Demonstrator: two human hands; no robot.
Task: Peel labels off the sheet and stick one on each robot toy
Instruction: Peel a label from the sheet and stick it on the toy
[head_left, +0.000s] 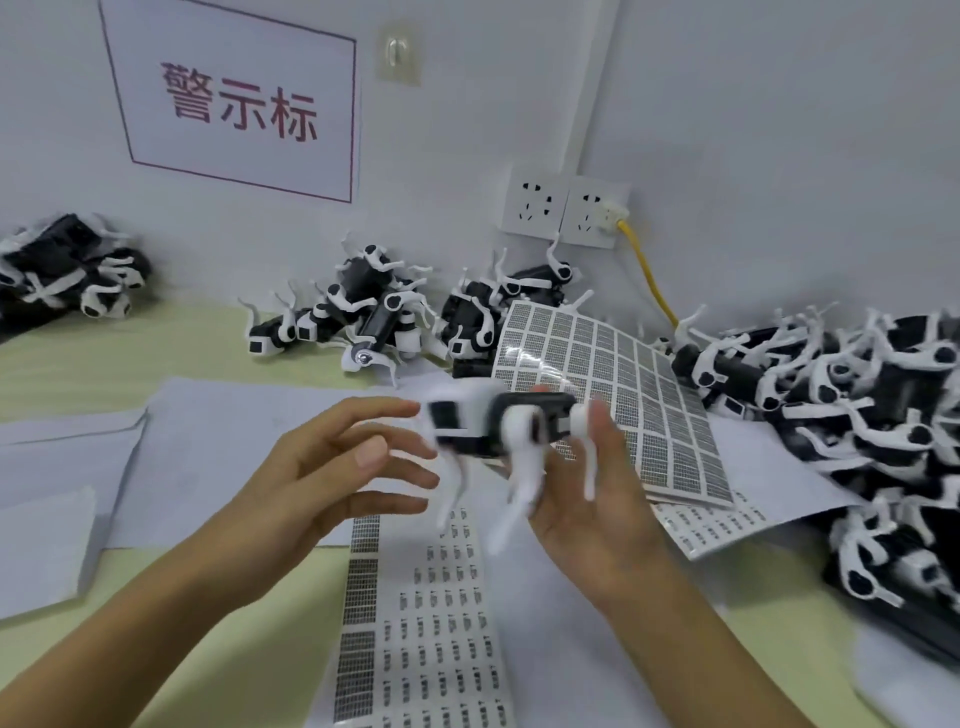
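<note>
Toy robot (498, 423) raised above the label sheet (608, 395), clamped in your right hand (587, 499) fingers, legs down, while your left hand (332, 467) fingers spread apart, ready to steady it for labelling.

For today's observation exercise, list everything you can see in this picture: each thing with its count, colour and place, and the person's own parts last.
Held robot toy: one, black and white, blurred, above the table centre.
Toy piles: four, black and white; far left, back centre, beside the sockets, right.
Label sheet: one, grey grid, propped behind the hands.
Label strip: one, white, near centre.
Blank papers: several, white, left.
Table: pale yellow-green.
Sign: one, white with red characters, wall.
Sockets: two, white, wall.
Cable: one, yellow, plugged in.
Hook: one, clear, wall.
Left hand: open, beside the toy.
Right hand: holding the toy.
</note>
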